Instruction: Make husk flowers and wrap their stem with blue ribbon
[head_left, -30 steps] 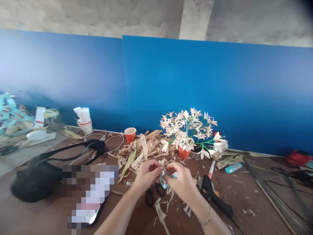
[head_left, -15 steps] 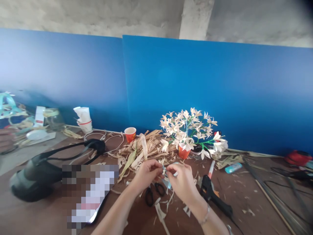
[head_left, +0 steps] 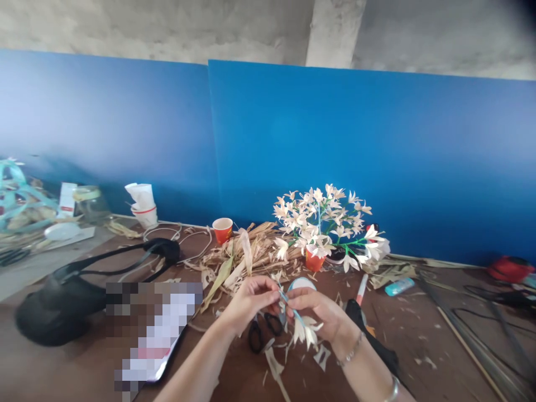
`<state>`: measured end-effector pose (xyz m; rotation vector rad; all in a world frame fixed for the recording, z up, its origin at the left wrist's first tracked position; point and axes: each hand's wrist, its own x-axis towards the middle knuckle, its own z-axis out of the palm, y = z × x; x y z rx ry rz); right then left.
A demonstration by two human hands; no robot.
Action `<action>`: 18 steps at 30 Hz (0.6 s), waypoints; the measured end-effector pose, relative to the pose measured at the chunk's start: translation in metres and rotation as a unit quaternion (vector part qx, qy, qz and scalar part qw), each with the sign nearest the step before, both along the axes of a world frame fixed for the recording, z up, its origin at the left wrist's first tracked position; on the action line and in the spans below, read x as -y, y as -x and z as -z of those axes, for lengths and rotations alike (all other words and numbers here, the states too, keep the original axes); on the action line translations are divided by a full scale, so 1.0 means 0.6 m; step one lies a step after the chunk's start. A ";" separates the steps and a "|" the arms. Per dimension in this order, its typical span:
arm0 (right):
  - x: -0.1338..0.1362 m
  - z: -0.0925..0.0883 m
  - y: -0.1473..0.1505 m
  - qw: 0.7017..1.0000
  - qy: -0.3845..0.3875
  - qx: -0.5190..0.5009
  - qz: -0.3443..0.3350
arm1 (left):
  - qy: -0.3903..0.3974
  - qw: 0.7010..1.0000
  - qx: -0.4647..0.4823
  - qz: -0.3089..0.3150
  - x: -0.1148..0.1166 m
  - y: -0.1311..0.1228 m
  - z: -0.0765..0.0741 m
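Note:
My left hand (head_left: 256, 298) pinches the light-blue stem (head_left: 288, 301) of a white artificial flower between thumb and fingertips. Close beside it, my right hand (head_left: 324, 314) has its fingers closed on the same stem. The flower's pale, pointed petals (head_left: 307, 331) hang below the right fingers, tilted toward me. Just behind the right hand lies a round white thing with a light-blue edge (head_left: 302, 283), partly covered by it. Black-handled scissors (head_left: 256, 335) rest on the table under my hands. A black glue gun (head_left: 377, 349) lies partly hidden behind my right forearm.
White flowers on green stems (head_left: 320, 215) stand in a red paper cup (head_left: 314, 259). Dried husks (head_left: 259, 243) are heaped left of them, near another red cup (head_left: 223, 230). A phone (head_left: 167, 340) and a black strapped object (head_left: 62, 301) lie left; cables (head_left: 489, 318) run at right.
My right hand has turned, bringing the flower's white petals into view below it. The round white thing shows more. A person's hand at the far left has gone from view.

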<state>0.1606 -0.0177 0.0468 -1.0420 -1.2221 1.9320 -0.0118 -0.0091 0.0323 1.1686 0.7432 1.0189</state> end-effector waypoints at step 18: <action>0.023 -0.009 0.029 0.781 -0.479 0.356 0.182 | -0.013 0.997 -0.048 -0.065 -0.015 0.002 0.009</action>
